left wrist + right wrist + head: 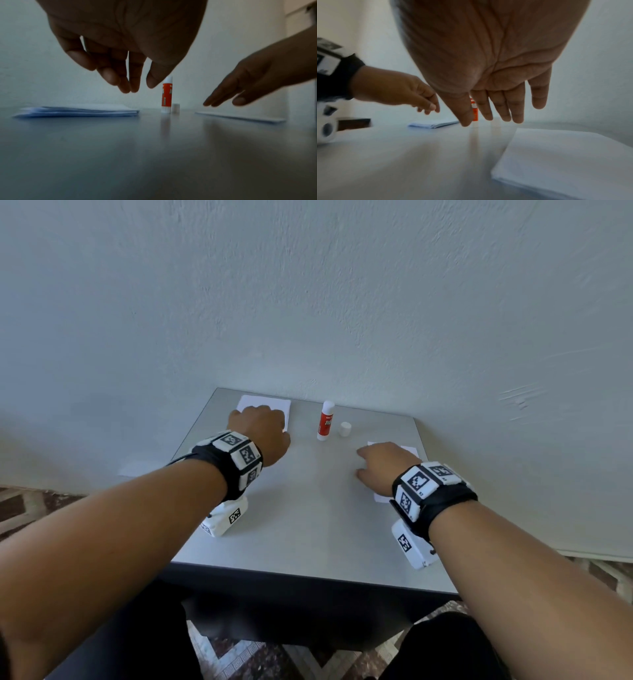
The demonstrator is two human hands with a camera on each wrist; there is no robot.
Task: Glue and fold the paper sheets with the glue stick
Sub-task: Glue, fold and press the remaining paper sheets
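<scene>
One glue stick (325, 420) upright, far centre of table (308, 525), uncapped; one cap (345, 429) just right of it. Two paper stacks: far-left stack (263, 405), right stack (394, 448). Left hand (262, 434) above far-left stack, fingers loosely curled, empty. Right hand (382, 467) over right stack, fingers straight, empty

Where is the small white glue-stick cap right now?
In the head view the small white cap stands on the grey table near the back edge, just right of the upright red-and-white glue stick, between both hands.

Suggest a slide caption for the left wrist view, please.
Left hand hovers empty above a stack of white paper sheets; uncapped red-and-white glue stick stands beside its small white cap.
</scene>
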